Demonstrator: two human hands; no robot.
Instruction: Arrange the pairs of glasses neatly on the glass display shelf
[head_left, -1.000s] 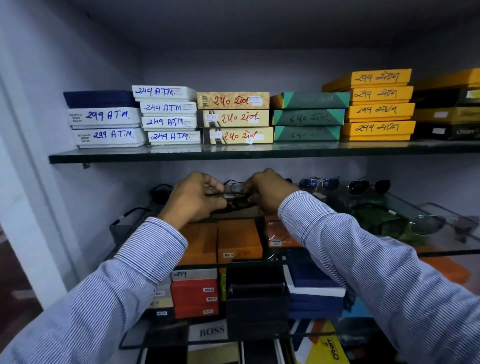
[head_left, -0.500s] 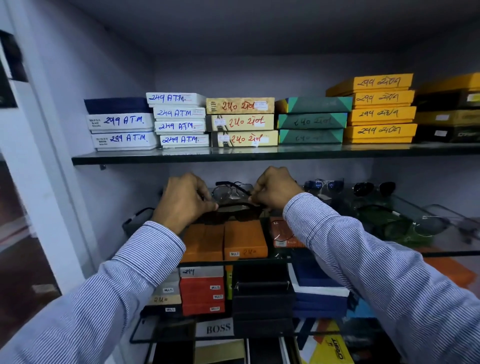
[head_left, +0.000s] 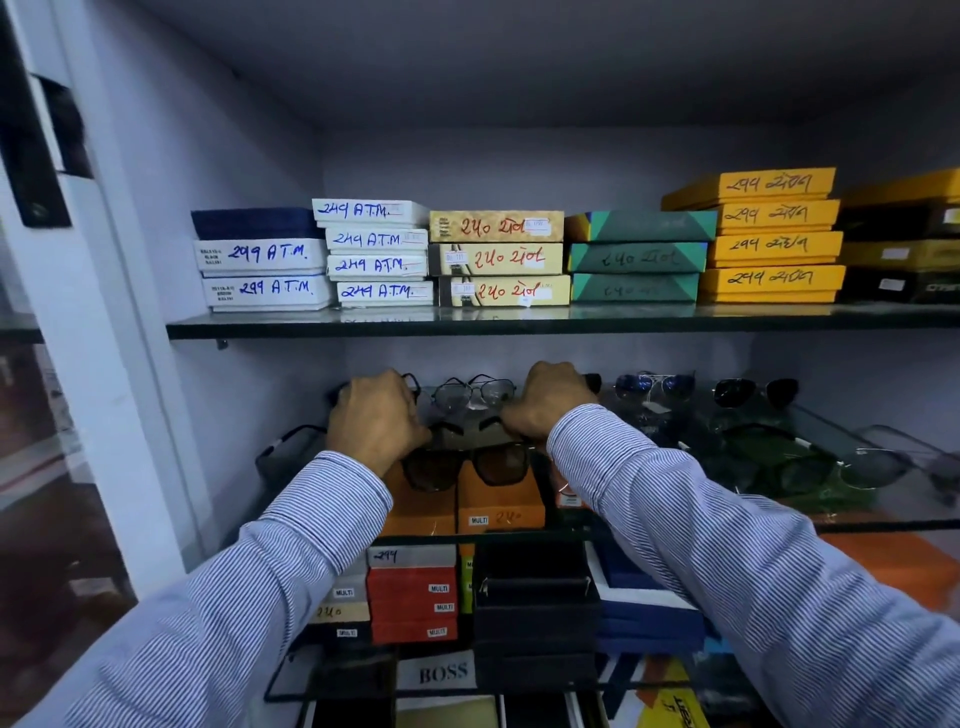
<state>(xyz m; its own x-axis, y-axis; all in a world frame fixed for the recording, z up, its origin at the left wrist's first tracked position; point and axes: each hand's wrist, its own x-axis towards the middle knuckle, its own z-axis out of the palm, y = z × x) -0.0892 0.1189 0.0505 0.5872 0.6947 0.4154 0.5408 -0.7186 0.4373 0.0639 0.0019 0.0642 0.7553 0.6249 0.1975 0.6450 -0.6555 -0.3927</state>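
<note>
My left hand (head_left: 373, 422) and my right hand (head_left: 551, 406) each pinch one side of a pair of dark sunglasses with brown lenses (head_left: 468, 463), held over the glass display shelf (head_left: 883, 523). The lenses hang below my fingers and face me. Just behind, between my hands, a wire-framed pair with clear lenses (head_left: 474, 393) rests on the shelf. Further right along the back stand blue-lensed sunglasses (head_left: 653, 387) and black sunglasses (head_left: 754, 391). Green-tinted pairs (head_left: 756, 460) lie nearer the front right.
The glass shelf above (head_left: 519, 326) carries stacks of labelled boxes (head_left: 496, 257). Orange boxes (head_left: 501, 506) show through the display shelf from below, with red, black and blue boxes on lower levels. A white wall (head_left: 244, 395) closes the left side.
Both hands have spread a little apart, and the brown lenses of the dark sunglasses now show below my fingers. The wire-framed pair stays behind them.
</note>
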